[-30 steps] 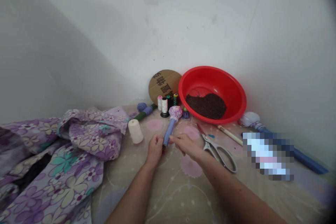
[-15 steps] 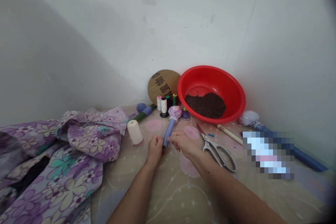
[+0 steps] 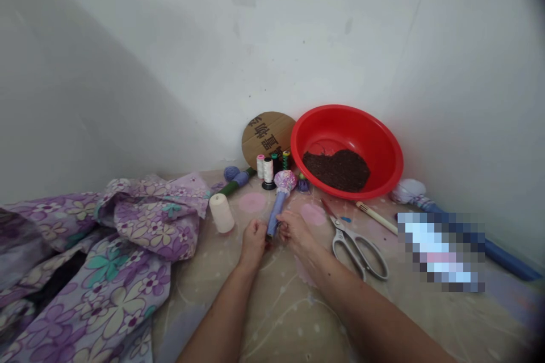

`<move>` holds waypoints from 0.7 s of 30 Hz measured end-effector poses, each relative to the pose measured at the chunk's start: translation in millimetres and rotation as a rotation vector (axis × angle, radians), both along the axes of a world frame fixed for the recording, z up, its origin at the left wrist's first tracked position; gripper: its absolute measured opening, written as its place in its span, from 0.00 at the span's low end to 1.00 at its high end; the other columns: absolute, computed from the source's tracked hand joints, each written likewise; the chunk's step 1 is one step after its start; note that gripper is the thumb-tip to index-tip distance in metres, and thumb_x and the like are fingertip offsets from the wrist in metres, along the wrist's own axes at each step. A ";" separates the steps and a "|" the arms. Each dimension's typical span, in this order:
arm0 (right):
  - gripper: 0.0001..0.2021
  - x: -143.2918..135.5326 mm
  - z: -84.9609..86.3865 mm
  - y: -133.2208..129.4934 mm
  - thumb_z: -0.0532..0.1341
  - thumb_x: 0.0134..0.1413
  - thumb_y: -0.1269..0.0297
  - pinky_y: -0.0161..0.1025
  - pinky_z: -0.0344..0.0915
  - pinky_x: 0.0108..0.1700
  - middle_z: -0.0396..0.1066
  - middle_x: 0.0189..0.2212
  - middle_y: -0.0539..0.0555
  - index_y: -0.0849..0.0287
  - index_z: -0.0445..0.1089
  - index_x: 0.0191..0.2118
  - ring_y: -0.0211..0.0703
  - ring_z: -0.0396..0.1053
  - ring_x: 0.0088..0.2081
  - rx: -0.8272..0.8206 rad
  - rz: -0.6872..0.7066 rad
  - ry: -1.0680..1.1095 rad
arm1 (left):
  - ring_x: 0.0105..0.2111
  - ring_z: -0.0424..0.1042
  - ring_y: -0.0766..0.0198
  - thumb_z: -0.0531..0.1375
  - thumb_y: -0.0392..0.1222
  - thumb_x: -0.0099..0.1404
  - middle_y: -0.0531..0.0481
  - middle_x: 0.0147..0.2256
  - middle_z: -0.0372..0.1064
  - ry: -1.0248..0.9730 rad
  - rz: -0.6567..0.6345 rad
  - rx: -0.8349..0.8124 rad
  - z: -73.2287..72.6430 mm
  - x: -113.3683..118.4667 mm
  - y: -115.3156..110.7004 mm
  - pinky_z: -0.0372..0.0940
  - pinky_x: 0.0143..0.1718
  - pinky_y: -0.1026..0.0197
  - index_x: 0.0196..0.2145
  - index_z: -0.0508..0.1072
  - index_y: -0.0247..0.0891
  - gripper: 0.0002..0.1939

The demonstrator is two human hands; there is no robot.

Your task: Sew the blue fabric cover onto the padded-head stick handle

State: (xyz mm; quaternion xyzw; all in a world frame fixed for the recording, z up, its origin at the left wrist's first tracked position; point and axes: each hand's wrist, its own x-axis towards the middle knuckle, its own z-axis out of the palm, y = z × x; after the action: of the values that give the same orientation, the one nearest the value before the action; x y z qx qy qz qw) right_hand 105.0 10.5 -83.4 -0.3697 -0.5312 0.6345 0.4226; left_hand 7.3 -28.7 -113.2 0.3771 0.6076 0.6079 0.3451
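Between my hands lies a stick [image 3: 276,214] wrapped in periwinkle blue, its far end topped by a round floral-cloth head [image 3: 285,180]. My left hand [image 3: 253,241] is closed at the near end of this stick, and its fingertips are partly hidden. On the other side, my right hand [image 3: 298,235] has its fingers curled and pinched against the lower part of the wrapping. What the right fingers pinch is too small to make out. Scissors [image 3: 340,227] with grey handles lie to the right of my right hand. A cream thread cone [image 3: 222,213] stands left of my left hand.
A red basin [image 3: 383,142] holding dark grains leans at the back beside a cardboard disc [image 3: 266,130]. Several thread spools [image 3: 268,170] stand before it. Floral fabric [image 3: 140,227] is heaped at left. At right are a pale stick [image 3: 377,218] and a blue-handled cloth-headed stick [image 3: 506,258].
My right fingers have shifted slightly at the lower end of the wrapped stick and look more curled. My left hand stays at its near end. The whole view has moved slightly.
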 end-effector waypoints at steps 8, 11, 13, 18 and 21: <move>0.05 27.1 -2.2 17.7 0.57 0.35 0.64 0.30 0.51 0.19 0.58 0.16 0.45 0.59 0.63 0.24 0.33 0.55 0.18 0.235 -0.197 -0.241 | 0.11 0.54 0.73 0.51 0.48 0.53 0.61 0.13 0.50 0.038 0.005 0.003 1.0 0.9 -1.4 0.50 0.11 0.70 0.19 0.53 0.39 0.14; 0.10 33.6 -1.4 12.6 0.52 0.39 0.67 0.32 0.54 0.21 0.61 0.20 0.48 0.57 0.61 0.33 0.35 0.58 0.20 0.346 -0.292 -0.395 | 0.11 0.53 0.73 0.51 0.48 0.53 0.61 0.13 0.50 0.036 -0.003 0.004 0.9 2.6 -1.8 0.50 0.11 0.70 0.19 0.52 0.39 0.14; 0.07 35.0 0.4 3.0 0.50 0.41 0.67 0.32 0.56 0.21 0.61 0.20 0.48 0.57 0.60 0.30 0.35 0.58 0.20 0.350 -0.240 -0.375 | 0.11 0.53 0.73 0.51 0.48 0.53 0.61 0.13 0.50 0.034 -0.013 0.003 2.1 4.0 -2.5 0.50 0.11 0.70 0.19 0.52 0.39 0.13; 0.06 35.7 2.7 -25.6 0.51 0.43 0.65 0.31 0.54 0.18 0.56 0.15 0.46 0.58 0.58 0.20 0.33 0.55 0.15 0.278 -0.072 -0.272 | 0.12 0.51 0.73 0.51 0.46 0.53 0.61 0.13 0.49 0.074 -0.012 0.013 5.8 5.5 -4.2 0.49 0.12 0.70 0.18 0.51 0.39 0.13; 0.07 36.9 -2.7 -33.8 0.52 0.43 0.66 0.31 0.54 0.20 0.58 0.14 0.46 0.59 0.62 0.20 0.33 0.56 0.17 0.361 -0.065 -0.328 | 0.13 0.51 0.73 0.52 0.46 0.53 0.60 0.14 0.48 0.112 -0.007 0.033 6.2 4.6 -4.4 0.49 0.14 0.70 0.18 0.51 0.39 0.14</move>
State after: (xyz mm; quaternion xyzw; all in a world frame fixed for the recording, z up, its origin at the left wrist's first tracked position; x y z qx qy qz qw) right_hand 141.9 -23.3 -86.1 -0.4030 -0.6853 0.4469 0.4102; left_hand 12.0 -33.2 -107.0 0.4184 0.6146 0.5943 0.3065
